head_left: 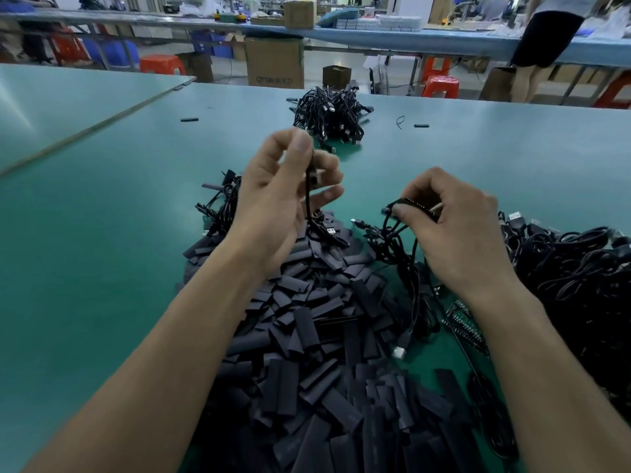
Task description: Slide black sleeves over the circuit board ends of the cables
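My left hand (283, 196) is raised over the table and pinches a sleeved cable end (311, 172) between thumb and fingers; its cable hangs down to a USB plug (329, 230). My right hand (454, 230) grips a bundle of circuit board ends (418, 204), with their black cables (406, 264) trailing down toward me. A big heap of loose black sleeves (324, 336) lies on the green table (102, 233) below both hands.
A pile of cables (327, 117) sits at the far middle of the table. A tangle of black cables (580, 274) lies at the right. More cables (222, 199) lie left of the heap. Stray sleeves (188, 119) lie far off. A person (546, 35) stands at the back right.
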`<state>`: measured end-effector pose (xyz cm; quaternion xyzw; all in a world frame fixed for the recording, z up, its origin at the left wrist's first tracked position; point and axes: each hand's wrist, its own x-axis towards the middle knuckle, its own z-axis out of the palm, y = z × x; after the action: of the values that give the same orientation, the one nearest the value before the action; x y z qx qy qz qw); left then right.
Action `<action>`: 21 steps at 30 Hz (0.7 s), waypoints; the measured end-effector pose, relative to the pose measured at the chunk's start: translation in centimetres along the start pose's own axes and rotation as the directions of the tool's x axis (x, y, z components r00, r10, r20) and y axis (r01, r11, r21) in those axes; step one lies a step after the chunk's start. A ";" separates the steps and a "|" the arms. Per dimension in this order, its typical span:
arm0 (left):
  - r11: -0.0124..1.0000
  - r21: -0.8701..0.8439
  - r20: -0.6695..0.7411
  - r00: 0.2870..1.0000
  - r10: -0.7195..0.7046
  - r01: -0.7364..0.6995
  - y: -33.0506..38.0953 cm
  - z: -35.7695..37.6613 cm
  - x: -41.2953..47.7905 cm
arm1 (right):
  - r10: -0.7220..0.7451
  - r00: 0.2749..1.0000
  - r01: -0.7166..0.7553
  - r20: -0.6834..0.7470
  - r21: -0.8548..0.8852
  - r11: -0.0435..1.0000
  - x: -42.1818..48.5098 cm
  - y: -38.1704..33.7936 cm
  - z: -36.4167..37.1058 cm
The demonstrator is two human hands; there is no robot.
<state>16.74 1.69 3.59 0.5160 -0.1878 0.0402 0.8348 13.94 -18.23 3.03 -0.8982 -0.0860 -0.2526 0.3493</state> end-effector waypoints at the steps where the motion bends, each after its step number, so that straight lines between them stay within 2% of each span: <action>1: 0.999 0.012 -0.033 0.999 0.042 -0.041 0.4 0.2 0.0 | 0.009 1.000 -0.008 0.024 -0.053 0.999 0.0 0.0 0.0; 4: 0.953 0.263 -0.131 0.973 0.191 -0.152 1.1 0.5 -0.2 | 0.037 0.991 -0.019 0.131 -0.133 0.991 -0.1 -0.4 0.0; 6: 0.880 0.428 -0.141 0.947 0.287 -0.203 1.1 0.6 -0.3 | 0.007 0.992 0.010 0.123 -0.136 0.991 -0.3 -1.0 -0.1; 8: 0.799 0.544 -0.122 0.919 0.376 -0.255 1.2 0.8 -0.4 | -0.055 0.994 0.062 0.090 -0.069 0.996 -0.4 -2.0 -0.4; 10: 0.707 0.643 -0.097 0.885 0.455 -0.293 1.3 0.9 -0.3 | -0.085 0.978 0.072 0.190 0.071 0.995 -0.5 -3.0 -0.4; 12: 0.644 0.705 -0.086 0.866 0.493 -0.297 1.2 0.8 -0.2 | -0.093 0.901 0.043 0.424 0.127 0.991 -0.8 -3.8 0.2; 15: 0.592 0.779 -0.124 0.875 0.468 -0.206 1.0 0.4 0.1 | -0.042 0.743 0.062 0.668 -0.006 0.998 -1.5 -4.1 2.1; 18: 0.549 0.817 -0.121 0.881 0.457 -0.173 1.2 0.2 0.0 | 0.067 0.655 0.087 0.753 -0.163 0.983 -2.1 -3.6 3.4; 21: 0.514 0.825 -0.086 0.846 0.526 -0.236 1.4 0.3 -0.1 | 0.116 0.629 0.066 0.769 -0.201 0.977 -2.2 -3.2 3.5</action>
<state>16.21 2.08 4.81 0.7593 -0.1200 0.3880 0.5084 12.40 -13.43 1.62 -0.9519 -0.1882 0.1559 0.1850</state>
